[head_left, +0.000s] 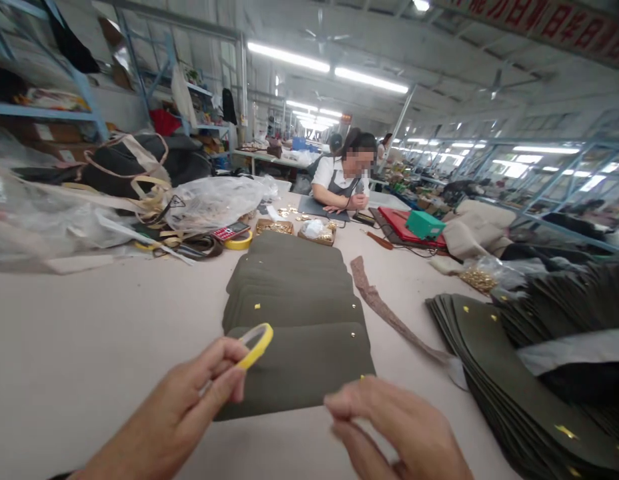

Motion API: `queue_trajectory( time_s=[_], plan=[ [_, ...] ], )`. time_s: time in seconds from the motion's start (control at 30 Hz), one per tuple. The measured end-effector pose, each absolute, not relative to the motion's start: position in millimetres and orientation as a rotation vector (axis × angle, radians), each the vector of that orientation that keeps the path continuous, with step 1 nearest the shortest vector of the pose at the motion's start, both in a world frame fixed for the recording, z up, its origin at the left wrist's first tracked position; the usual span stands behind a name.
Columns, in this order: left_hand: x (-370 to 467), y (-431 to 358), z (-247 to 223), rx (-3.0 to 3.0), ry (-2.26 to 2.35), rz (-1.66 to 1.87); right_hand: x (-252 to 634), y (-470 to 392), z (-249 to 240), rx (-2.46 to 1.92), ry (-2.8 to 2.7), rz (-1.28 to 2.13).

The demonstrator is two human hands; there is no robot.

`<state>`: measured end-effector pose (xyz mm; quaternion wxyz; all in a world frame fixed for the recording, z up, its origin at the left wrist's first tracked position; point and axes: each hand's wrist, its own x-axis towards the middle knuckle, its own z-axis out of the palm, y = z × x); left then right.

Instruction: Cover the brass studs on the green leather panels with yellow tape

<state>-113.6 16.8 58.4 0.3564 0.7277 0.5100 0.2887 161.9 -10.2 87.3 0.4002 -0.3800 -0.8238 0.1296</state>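
The left hand (192, 392) is pinching a roll of yellow tape (258, 351) between its thumb and fingers, and it is holding the roll over the left edge of the flat green sheets (299, 370). The right hand (397, 421) is hovering by their near right corner, with its thumb and finger tips standing a little apart. The sheets are lying in an overlapping row on the tabletop (114, 333), running toward its far edge. A brown strip (389, 311) is lying to their right. A bent green stack (482, 363) is filling the tabletop's right edge. Toward the far edge, 2 small boxes (315, 242) are holding gold bits, and a person (334, 179) is leaning there
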Motion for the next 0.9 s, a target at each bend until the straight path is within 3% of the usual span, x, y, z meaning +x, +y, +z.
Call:
queue_trajectory(
  time_s=[0.27,0.9],
  plan=[
    [-31.7,18.9,53.9,2.027,1.072,0.648,176.0,12.6,62.2,-1.061,-1.918,0.616],
    [-7.5,16.9,29.2,2.247,1.183,0.932,178.0,9.4,40.0,-1.130,-2.137,0.445]
  ],
)
